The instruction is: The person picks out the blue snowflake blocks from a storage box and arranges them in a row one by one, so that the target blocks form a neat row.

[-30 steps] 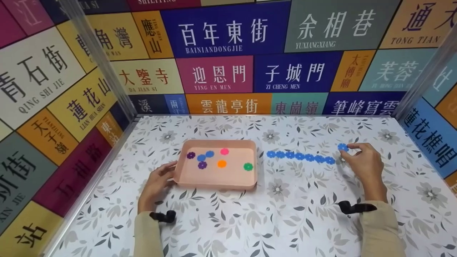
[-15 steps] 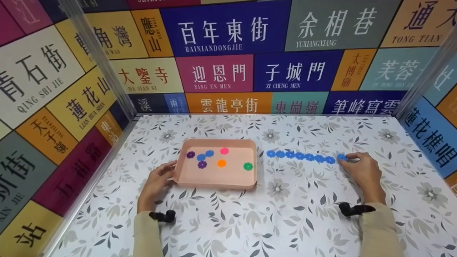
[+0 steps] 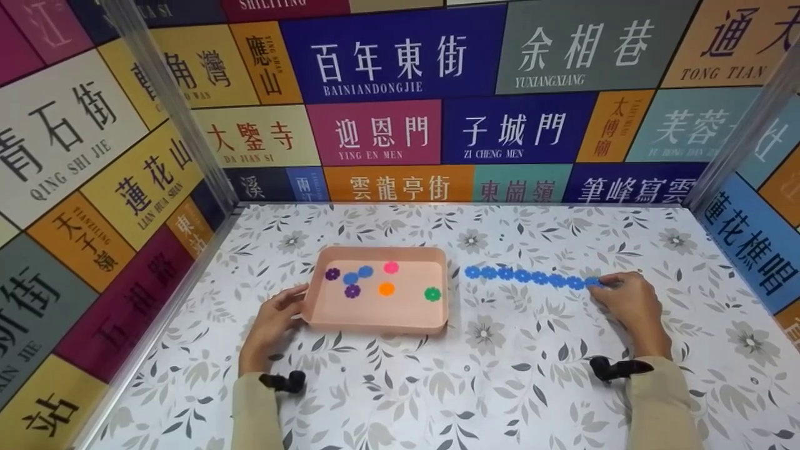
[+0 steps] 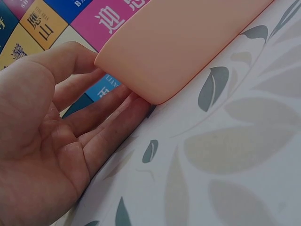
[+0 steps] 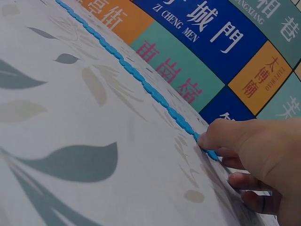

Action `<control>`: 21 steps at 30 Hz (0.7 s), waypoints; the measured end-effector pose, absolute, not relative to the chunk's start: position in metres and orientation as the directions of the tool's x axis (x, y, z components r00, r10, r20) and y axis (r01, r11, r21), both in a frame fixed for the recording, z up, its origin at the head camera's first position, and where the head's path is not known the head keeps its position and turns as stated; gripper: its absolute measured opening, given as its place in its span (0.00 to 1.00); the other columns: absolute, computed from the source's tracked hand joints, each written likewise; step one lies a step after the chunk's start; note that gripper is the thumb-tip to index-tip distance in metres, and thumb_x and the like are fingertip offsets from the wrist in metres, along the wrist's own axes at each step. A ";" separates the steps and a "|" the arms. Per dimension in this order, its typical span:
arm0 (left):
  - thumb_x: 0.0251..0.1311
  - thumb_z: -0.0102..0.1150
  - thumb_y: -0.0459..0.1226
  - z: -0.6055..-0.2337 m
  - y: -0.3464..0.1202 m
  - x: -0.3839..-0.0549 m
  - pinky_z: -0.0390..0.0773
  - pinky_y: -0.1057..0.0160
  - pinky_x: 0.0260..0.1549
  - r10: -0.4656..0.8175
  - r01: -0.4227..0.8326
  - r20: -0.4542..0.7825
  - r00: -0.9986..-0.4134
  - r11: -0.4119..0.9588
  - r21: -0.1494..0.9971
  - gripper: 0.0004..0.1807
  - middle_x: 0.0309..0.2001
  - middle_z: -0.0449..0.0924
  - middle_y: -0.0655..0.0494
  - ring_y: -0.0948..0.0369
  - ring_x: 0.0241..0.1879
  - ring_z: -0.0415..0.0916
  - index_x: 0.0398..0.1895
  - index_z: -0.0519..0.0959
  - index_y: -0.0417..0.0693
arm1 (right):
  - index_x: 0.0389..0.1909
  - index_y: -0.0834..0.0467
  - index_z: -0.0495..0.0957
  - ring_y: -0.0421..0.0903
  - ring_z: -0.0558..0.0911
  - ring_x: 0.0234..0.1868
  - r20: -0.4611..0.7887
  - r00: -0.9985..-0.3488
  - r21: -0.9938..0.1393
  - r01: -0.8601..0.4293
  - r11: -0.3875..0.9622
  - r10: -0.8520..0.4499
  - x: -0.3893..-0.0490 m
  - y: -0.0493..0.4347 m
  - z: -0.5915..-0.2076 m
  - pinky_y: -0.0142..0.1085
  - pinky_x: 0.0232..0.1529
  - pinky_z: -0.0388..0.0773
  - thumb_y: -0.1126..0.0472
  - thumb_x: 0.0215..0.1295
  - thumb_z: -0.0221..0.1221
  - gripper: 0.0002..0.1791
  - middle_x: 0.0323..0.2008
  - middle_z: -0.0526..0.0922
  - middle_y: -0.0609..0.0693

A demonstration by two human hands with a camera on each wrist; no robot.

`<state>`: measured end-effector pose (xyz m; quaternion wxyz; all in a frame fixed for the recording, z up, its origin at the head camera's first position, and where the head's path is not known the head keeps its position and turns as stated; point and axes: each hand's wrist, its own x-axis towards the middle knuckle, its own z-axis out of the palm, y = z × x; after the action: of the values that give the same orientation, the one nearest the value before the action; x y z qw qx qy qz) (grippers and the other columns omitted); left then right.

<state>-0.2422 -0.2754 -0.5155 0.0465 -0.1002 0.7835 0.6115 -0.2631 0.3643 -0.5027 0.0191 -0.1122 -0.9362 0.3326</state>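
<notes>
My right hand [image 3: 631,303] pinches a blue flower-shaped disc [image 3: 594,283] between thumb and fingertips, at the right end of a row of similar blue discs [image 3: 522,275]. In the right wrist view the row [image 5: 155,94] runs as a thin blue line up to the fingertips, and the pinched disc lies down on the table. My left hand [image 3: 275,319] touches the left side of a shallow peach tray [image 3: 378,326]. In the left wrist view its fingers reach loosely to the tray's corner [image 4: 150,80], with fingertips at the rim and low on the wall.
Inside the tray lie loose discs: two blue, two purple [image 3: 352,291], one pink [image 3: 391,267], one orange [image 3: 386,289] and one green [image 3: 432,294]. The table [image 3: 400,400] has a leaf-and-flower print. Colourful panels with writing [image 3: 400,62] stand along its back and sides.
My right hand has come down and a little left, bringing the blue disc from above the table to the row's right end. The left hand has stayed at the tray.
</notes>
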 end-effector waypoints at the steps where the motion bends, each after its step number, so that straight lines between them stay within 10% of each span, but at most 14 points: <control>1: 0.69 0.56 0.39 -0.516 -0.276 -0.242 0.81 0.60 0.54 -0.102 -0.217 -0.198 -0.975 0.233 0.948 0.25 0.69 0.73 0.48 0.55 0.61 0.77 0.69 0.73 0.54 | 0.57 0.64 0.79 0.72 0.70 0.62 -0.042 -0.974 -0.626 0.198 0.754 0.222 -0.263 0.364 -0.503 0.63 0.57 0.67 0.41 0.65 0.61 0.32 0.64 0.71 0.71; 21: 0.69 0.58 0.40 -0.515 -0.276 -0.241 0.82 0.64 0.49 -0.079 -0.192 -0.180 -0.981 0.194 0.962 0.25 0.68 0.73 0.44 0.58 0.56 0.80 0.69 0.73 0.49 | 0.61 0.62 0.76 0.68 0.74 0.59 -0.032 -0.977 -0.687 0.176 0.705 0.212 -0.262 0.363 -0.492 0.55 0.50 0.73 0.35 0.66 0.58 0.37 0.65 0.72 0.71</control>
<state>-0.2410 -0.2764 -0.5152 0.0452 -0.0878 0.7712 0.6288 -0.2622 0.3634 -0.4923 0.0245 -0.1049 -0.9230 0.3694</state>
